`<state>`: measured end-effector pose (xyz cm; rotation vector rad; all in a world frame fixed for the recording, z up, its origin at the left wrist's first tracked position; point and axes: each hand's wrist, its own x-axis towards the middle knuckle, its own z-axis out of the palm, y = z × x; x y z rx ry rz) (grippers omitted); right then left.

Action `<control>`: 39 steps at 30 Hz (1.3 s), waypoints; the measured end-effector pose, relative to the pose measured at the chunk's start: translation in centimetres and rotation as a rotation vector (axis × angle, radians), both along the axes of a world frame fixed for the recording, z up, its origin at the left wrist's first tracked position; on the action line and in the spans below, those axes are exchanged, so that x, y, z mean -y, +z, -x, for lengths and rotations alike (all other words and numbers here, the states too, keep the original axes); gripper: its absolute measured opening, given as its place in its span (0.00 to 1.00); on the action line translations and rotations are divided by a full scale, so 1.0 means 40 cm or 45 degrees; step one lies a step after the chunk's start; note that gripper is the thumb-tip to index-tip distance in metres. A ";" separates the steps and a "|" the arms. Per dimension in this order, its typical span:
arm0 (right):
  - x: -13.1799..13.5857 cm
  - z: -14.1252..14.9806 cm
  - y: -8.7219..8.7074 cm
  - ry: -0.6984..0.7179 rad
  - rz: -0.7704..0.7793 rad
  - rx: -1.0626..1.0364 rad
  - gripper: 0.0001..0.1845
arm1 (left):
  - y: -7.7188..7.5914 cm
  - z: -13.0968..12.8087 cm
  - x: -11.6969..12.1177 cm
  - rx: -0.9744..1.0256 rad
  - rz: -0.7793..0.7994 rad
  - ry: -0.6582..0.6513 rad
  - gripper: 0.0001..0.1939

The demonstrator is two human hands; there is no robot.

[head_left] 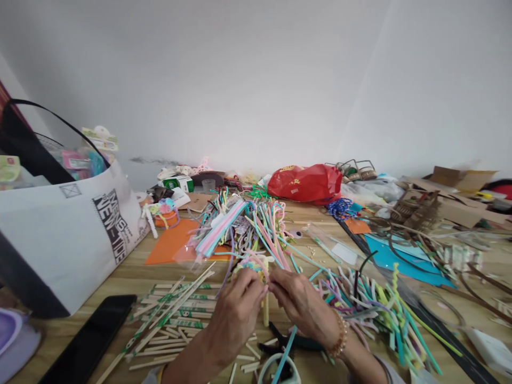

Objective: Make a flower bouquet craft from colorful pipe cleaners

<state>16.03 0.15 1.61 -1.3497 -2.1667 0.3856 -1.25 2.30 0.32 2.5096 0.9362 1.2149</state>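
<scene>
Pinching a pastel pipe-cleaner bundle at lower centre, the left hand and right hand both grip it; a loosened hold could drop it among scattered stems.

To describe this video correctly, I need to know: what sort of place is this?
Probably a home craft workspace: a wooden table holds heaps of pipe cleaners, loose wooden sticks and a sheet of orange paper.

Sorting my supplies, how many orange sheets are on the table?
2. A large orange sheet lies left of the pipe-cleaner heap, partly under it; a small orange sheet lies back right, near the blue sheet. More could hide under the heap.
</scene>
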 end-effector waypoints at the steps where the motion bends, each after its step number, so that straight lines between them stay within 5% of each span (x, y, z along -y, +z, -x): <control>1: 0.001 -0.004 0.002 0.012 -0.008 0.082 0.11 | -0.003 0.001 0.005 -0.107 -0.148 0.005 0.12; 3: 0.005 -0.013 0.010 0.053 0.005 0.211 0.10 | -0.008 0.003 0.016 -0.274 -0.349 -0.014 0.14; 6: 0.009 -0.024 0.026 0.104 0.040 0.270 0.10 | -0.005 0.004 0.026 -0.394 -0.346 -0.071 0.14; 10: 0.011 -0.030 0.041 0.098 0.059 0.040 0.13 | 0.016 0.004 0.016 -0.220 -0.075 -0.082 0.12; 17: 0.003 -0.010 0.037 0.170 0.366 -0.551 0.14 | 0.044 0.008 -0.006 0.261 0.395 -0.124 0.09; 28: -0.001 -0.024 0.042 0.172 0.289 -0.445 0.08 | 0.031 0.016 -0.041 0.564 1.318 -0.409 0.13; 39: -0.009 -0.037 0.044 0.292 0.349 -0.489 0.08 | 0.000 0.016 -0.055 0.611 1.567 -0.617 0.13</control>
